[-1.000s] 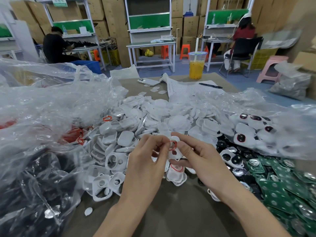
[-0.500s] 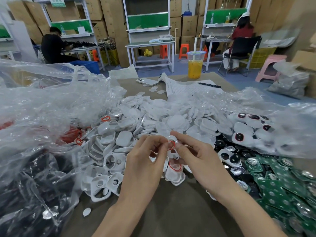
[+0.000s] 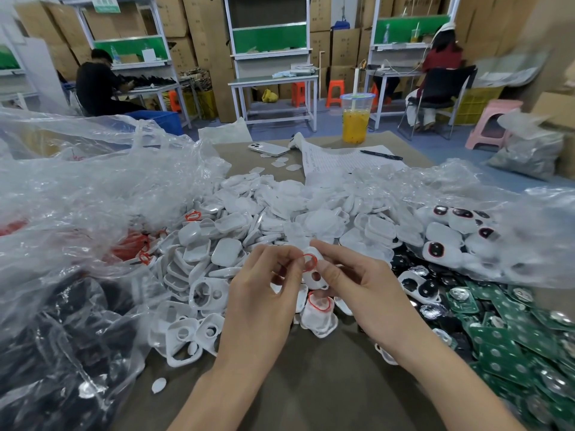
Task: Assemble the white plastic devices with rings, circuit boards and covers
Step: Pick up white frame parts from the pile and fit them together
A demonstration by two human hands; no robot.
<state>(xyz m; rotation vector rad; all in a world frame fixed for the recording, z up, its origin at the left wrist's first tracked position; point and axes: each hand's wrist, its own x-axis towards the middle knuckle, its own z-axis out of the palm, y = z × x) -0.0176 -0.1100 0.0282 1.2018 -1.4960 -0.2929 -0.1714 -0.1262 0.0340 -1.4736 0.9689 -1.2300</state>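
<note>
Our left hand and right hand meet above the worktop. The left fingers pinch a red ring at the top of the white housing, which the right fingers pinch from 3 o'clock. A ringed housing lies just at its 6 o'clock. White covers pile up at 12 o'clock, and green circuit boards lie at 4 o'clock.

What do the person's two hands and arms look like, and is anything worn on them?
The left hand and the right hand are bare: no gloves, no finger rings, no watch or wristband. Both forearms are bare too as far as the frame shows; no sleeve is in view. Visible nails look short, unpainted.
</note>
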